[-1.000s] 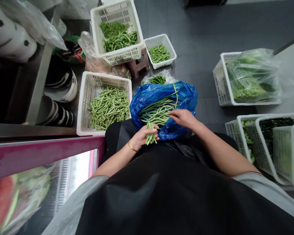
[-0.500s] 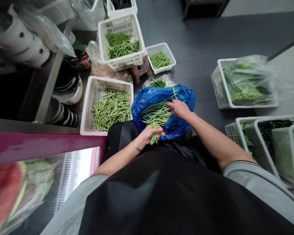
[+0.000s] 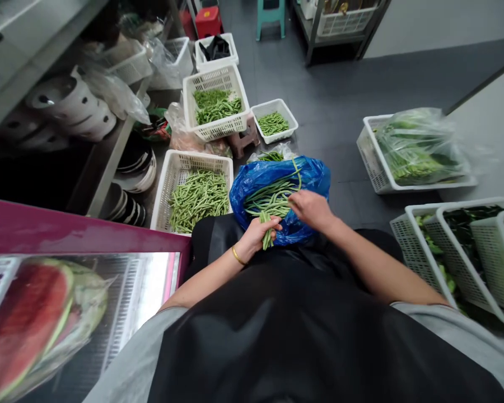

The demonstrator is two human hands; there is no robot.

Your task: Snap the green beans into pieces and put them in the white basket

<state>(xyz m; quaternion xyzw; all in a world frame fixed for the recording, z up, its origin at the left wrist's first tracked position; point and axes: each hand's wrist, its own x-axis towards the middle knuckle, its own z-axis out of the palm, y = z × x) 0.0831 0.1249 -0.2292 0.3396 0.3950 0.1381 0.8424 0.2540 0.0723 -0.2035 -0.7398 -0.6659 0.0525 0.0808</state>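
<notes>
The left hand point(image 3: 257, 233) grips one bunch of beans point(image 3: 267, 240), too overlapped to count, beside one blue bag point(image 3: 254, 178); whether the curled right hand point(image 3: 311, 209) holds any, I cannot tell

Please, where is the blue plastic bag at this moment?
In the head view, the blue plastic bag is near the middle, right of the white crate of green beans, with the left hand at its near edge.

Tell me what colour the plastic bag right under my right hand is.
The plastic bag is bright blue, seen best in the head view.
</notes>
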